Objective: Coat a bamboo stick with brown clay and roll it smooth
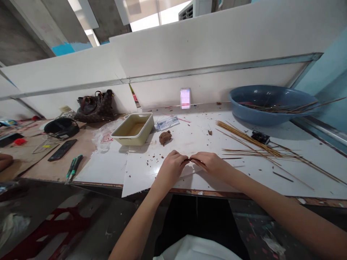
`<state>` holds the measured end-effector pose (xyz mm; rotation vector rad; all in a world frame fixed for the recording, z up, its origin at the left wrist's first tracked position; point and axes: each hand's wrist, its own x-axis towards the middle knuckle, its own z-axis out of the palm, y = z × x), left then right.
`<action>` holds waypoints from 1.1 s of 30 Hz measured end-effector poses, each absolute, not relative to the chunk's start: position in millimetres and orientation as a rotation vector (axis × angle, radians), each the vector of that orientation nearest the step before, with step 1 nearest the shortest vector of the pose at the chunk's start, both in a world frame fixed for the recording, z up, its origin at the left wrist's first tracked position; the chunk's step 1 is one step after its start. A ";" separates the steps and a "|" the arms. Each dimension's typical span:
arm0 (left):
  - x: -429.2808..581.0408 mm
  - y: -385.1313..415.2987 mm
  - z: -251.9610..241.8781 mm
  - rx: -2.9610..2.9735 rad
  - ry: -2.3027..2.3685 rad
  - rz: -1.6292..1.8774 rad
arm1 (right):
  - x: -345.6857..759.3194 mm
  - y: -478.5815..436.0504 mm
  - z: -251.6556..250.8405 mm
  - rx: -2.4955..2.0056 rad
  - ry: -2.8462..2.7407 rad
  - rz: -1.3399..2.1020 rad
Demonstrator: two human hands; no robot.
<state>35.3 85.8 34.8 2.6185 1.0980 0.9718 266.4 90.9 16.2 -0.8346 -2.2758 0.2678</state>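
Observation:
My left hand and my right hand meet fingertip to fingertip above the white board. Both are closed in a pinch on a thin dark brown stick, of which only a short bit shows between the fingertips. Beyond my right hand a dark brown length shows; I cannot tell whether it is part of the same stick. A brown clay-like lump sits just past my left hand, with crumbs around it. Another dark stick lies at the right.
A cream bin stands left, beside a clear plastic packet. Thin bamboo sticks spread at right, near a black object and a blue basin holding sticks. Further left are a phone, green-handled tools and a handbag.

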 end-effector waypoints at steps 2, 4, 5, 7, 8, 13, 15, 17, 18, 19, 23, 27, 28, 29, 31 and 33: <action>35.4 86.6 32.8 2.616 1.066 0.993 | 265.6 90.2 15.9 -0.806 -2.279 0.252; 35.7 86.7 31.6 2.609 1.034 1.005 | 265.5 89.2 14.7 -0.789 -2.274 0.242; 35.9 86.4 31.5 2.604 1.025 1.008 | 265.7 88.6 14.1 -0.782 -2.267 0.236; 36.3 85.3 32.4 2.593 1.015 1.022 | 266.5 86.9 13.3 -0.774 -2.251 0.228; 36.5 84.6 33.1 2.588 1.014 1.029 | 267.1 85.9 13.2 -0.767 -2.254 0.230; 35.8 82.0 33.6 2.563 0.987 1.043 | 268.9 80.8 16.5 -0.733 -2.368 0.185; 34.7 81.4 32.1 2.553 0.988 1.039 | 269.0 79.2 18.4 -0.723 -2.409 0.121; 33.5 80.9 30.8 2.541 1.002 1.026 | 269.2 78.2 19.9 -0.707 -2.447 0.041; 33.1 80.7 30.4 2.531 1.010 1.023 | 269.4 77.9 20.4 -0.696 -2.461 -0.001; 32.8 80.4 30.2 2.518 1.016 1.029 | 269.7 77.8 20.6 -0.684 -2.471 -0.042; 33.2 79.6 28.8 2.451 1.042 1.097 | 270.9 78.7 19.5 -0.629 -2.476 -0.123; 33.9 79.5 25.4 2.441 1.012 1.117 | 271.5 80.2 16.8 -0.620 -2.457 -0.032; 33.6 79.6 25.2 2.443 1.009 1.122 | 271.6 80.5 16.3 -0.631 -2.441 0.014; 33.0 79.6 25.6 2.453 1.010 1.114 | 271.8 80.8 15.8 -0.644 -2.423 0.061; 30.7 79.9 27.9 2.506 1.018 1.059 | 272.1 81.1 14.9 -0.680 -2.387 0.139; 27.2 80.3 31.3 2.569 1.039 0.988 | 271.8 81.2 13.7 -0.712 -2.354 0.185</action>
